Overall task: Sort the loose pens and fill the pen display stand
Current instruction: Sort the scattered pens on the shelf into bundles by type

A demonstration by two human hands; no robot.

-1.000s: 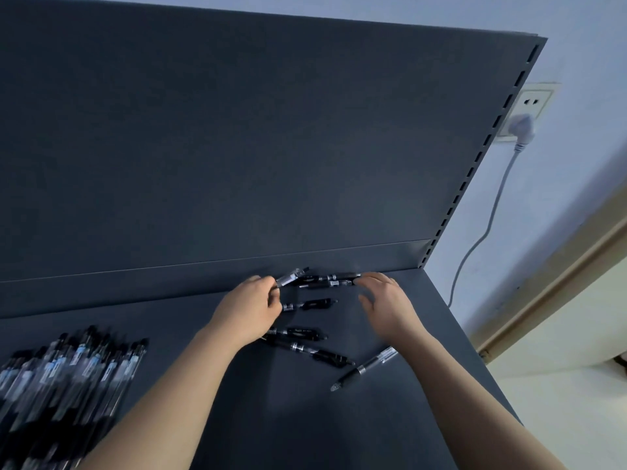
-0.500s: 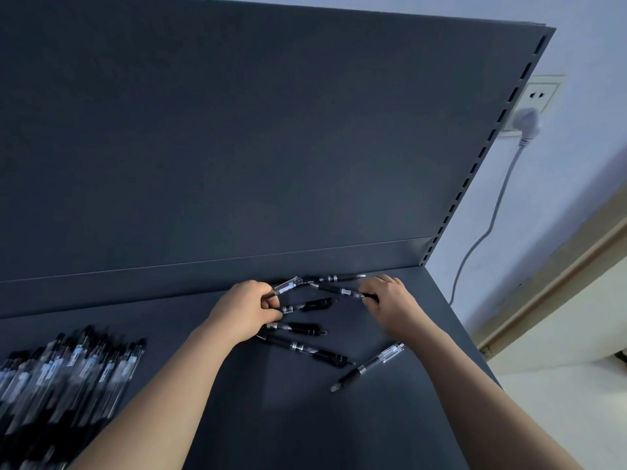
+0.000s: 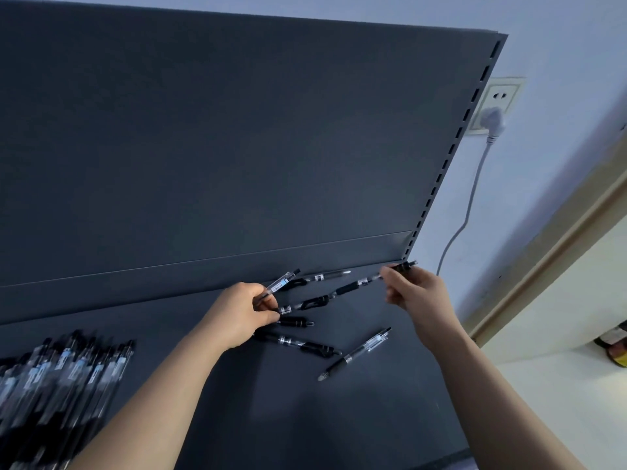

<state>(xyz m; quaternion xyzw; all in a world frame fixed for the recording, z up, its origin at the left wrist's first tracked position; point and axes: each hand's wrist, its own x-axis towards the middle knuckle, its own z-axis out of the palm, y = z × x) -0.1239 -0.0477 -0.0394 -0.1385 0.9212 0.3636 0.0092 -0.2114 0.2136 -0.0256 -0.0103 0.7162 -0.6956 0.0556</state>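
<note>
Several loose black pens lie on the dark grey shelf (image 3: 356,418) near its back wall. My left hand (image 3: 237,313) pinches a clear pen with a blue label (image 3: 281,283) that points up and right. My right hand (image 3: 412,290) holds a black-grip pen (image 3: 359,285) by its top end, lifted and slanting down toward my left hand. One pen (image 3: 327,276) lies against the back wall. More pens (image 3: 302,346) lie below my left hand, and one clear pen (image 3: 359,352) lies apart at the right. A large sorted row of pens (image 3: 61,378) lies at the far left.
The tall back panel (image 3: 237,147) rises behind the shelf, with a slotted upright (image 3: 451,147) on its right edge. A wall socket with a white plug (image 3: 493,118) and a hanging cable sits to the right. The shelf's right edge drops off beside my right forearm.
My right hand has lifted one black-grip pen and drawn it to the right, toward the shelf's back corner. My left hand keeps its pinch on the labelled pen.
</note>
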